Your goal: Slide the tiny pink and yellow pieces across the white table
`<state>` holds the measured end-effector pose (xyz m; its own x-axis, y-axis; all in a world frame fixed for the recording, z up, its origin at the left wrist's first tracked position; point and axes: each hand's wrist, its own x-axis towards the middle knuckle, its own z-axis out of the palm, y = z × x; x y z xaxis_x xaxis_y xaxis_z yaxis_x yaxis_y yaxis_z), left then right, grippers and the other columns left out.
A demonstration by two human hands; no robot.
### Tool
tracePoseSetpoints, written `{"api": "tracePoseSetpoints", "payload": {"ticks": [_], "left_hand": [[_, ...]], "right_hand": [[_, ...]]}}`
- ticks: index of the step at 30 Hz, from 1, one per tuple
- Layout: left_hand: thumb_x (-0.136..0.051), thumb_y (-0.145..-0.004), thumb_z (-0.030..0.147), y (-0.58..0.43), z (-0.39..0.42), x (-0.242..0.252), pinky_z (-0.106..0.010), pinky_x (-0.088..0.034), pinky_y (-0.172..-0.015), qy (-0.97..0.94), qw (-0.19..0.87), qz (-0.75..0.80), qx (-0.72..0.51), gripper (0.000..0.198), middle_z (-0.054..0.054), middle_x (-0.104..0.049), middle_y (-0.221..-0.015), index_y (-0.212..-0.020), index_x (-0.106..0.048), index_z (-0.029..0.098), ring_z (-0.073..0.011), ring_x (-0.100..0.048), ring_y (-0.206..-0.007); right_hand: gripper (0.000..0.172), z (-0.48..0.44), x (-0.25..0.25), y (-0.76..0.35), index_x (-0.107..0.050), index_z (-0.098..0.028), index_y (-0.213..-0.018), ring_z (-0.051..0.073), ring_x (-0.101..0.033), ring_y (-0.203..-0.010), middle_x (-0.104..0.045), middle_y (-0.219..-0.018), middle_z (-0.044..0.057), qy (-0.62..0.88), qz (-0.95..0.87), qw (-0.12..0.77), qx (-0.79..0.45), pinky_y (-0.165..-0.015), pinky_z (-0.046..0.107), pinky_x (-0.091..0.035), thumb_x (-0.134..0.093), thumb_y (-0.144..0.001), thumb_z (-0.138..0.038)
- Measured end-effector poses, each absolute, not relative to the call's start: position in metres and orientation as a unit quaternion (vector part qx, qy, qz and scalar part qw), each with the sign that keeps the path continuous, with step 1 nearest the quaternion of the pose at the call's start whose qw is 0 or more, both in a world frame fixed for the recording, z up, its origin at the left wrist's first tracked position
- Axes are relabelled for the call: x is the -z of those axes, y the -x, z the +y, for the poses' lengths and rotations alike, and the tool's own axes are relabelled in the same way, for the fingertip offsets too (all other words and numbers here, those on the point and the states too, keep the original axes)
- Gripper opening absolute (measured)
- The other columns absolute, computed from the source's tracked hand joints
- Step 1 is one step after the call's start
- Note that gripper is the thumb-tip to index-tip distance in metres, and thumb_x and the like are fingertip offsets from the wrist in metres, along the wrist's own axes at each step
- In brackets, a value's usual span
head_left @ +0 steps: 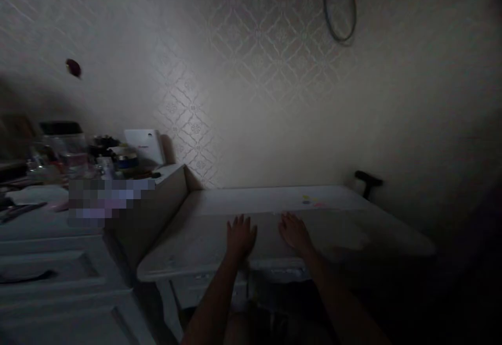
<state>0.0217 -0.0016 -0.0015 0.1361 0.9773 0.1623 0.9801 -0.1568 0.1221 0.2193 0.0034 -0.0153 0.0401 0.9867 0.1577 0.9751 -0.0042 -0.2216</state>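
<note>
Both hands rest palm down over a pale desk [184, 245] in dim light. My left hand [240, 238] lies near the middle with its fingers spread, and nothing shows in it. To its right, my right hand [294, 231] is flat too, its fingers stretched out and angled inward, also holding nothing. Whether the palms press on the desktop is hard to make out. Beyond my right hand, small coloured marks or stickers [311, 201] show near the desk's back edge.
On the left stands a white drawer cabinet [63, 259], higher than the desk, crowded with jars, bottles and a white box [145, 146]. A dark handle-like object [367, 180] rises behind the desk's right side. A cable loop [340, 36] hangs on the patterned wall [266, 125].
</note>
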Motion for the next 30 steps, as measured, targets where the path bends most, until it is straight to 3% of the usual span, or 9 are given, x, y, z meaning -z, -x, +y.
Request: {"api": "tracePoseSetpoints", "payload": {"ticks": [30], "left_hand": [[-0.035,-0.102,0.043,-0.0209,-0.0015,0.0005,-0.056,-0.027,-0.118,0.752,0.007,-0.649,0.113,0.050,-0.014,-0.044,-0.156,-0.141,-0.053,0.019,-0.0314,-0.038,-0.145]], "right_hand": [[0.050,0.0026,0.0153,-0.2181,-0.053,-0.015,-0.144,0.026,-0.039,-0.143,-0.046,-0.154,0.013,0.708,-0.692,0.141,-0.011,-0.118,0.042,-0.024,-0.033,-0.102,-0.031]]}}
